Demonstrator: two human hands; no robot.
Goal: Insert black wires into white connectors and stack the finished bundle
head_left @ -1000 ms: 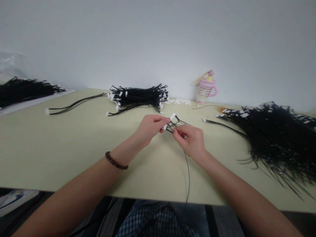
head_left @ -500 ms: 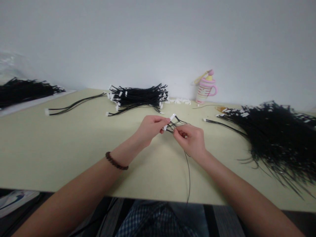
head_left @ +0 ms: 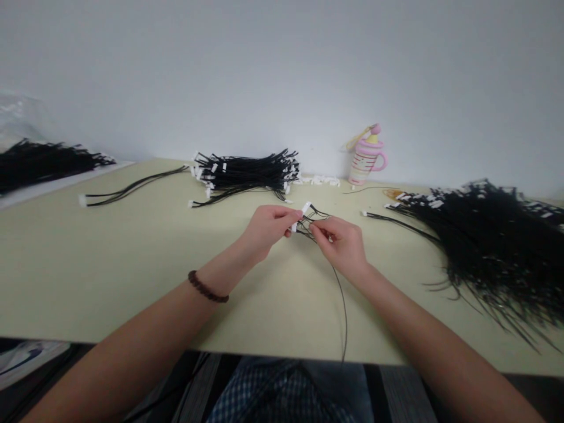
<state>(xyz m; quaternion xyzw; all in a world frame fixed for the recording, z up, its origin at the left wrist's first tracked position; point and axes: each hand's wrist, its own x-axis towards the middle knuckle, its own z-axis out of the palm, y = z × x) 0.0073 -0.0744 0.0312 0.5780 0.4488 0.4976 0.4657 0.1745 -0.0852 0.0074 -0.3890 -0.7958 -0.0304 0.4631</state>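
My left hand (head_left: 272,228) pinches a white plastic connector (head_left: 305,208) between thumb and fingers, above the table. Thin black wires run out of the connector to the right. Just right of it, my right hand (head_left: 341,239) has thumb and forefinger closed on one of these black wires (head_left: 319,211). The exact spot where that wire meets the fingertips is too small to make out. A long loose wire (head_left: 345,311) hangs below my right hand down toward the table's front edge.
Behind my hands lies a bundle of black cables (head_left: 251,171) with white ends. White connectors (head_left: 324,180) and a pink-striped cup (head_left: 365,163) stand near the wall. A big wire pile (head_left: 497,247) covers the right side; another cable heap (head_left: 44,164) lies far left.
My right hand has shifted slightly up and left, closer to the connector. The loose hanging wire has swung to the right. My left hand stays almost still.
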